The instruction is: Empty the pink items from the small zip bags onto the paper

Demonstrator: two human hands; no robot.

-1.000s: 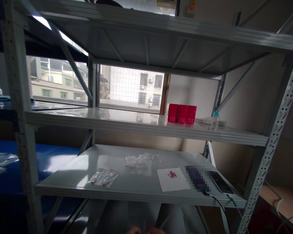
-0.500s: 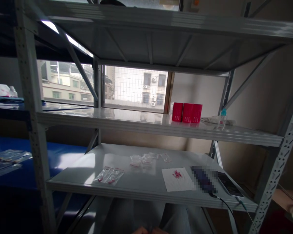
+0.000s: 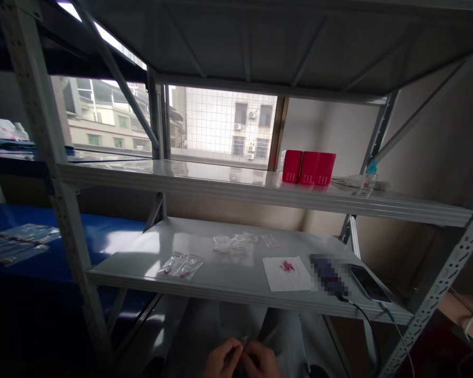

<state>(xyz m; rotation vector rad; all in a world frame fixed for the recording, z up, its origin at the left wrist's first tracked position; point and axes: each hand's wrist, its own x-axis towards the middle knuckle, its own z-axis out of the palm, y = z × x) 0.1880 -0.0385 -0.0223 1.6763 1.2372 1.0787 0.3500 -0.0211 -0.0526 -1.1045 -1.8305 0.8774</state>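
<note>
At the bottom centre, below the shelf's front edge, my left hand [image 3: 223, 359] and my right hand [image 3: 260, 360] meet with fingers pinched together. Between the fingertips shows a bit of a small clear plastic bag [image 3: 244, 340]; most of it is hidden by the fingers. On the grey shelf [image 3: 228, 275] ahead lie filled clear zip bags [image 3: 182, 265] with small red items inside. Farther back is a loose pile of clear zip bags [image 3: 232, 243], with one separate bag [image 3: 269, 241] beside it. Several small red pieces [image 3: 287, 266] rest on a white paper sheet [image 3: 278, 283].
Right of the paper are a blurred-out dark object [image 3: 329, 275] and a phone [image 3: 370, 283], both with cables running over the edge. Red boxes [image 3: 309, 168] and a pump bottle [image 3: 369, 178] stand on the upper shelf. A perforated post [image 3: 457, 273] bounds the right side.
The view has tilted downward, so the shelves sit higher in the picture. Both hands, barely visible before at the bottom edge, now show with the clear bag between them.
</note>
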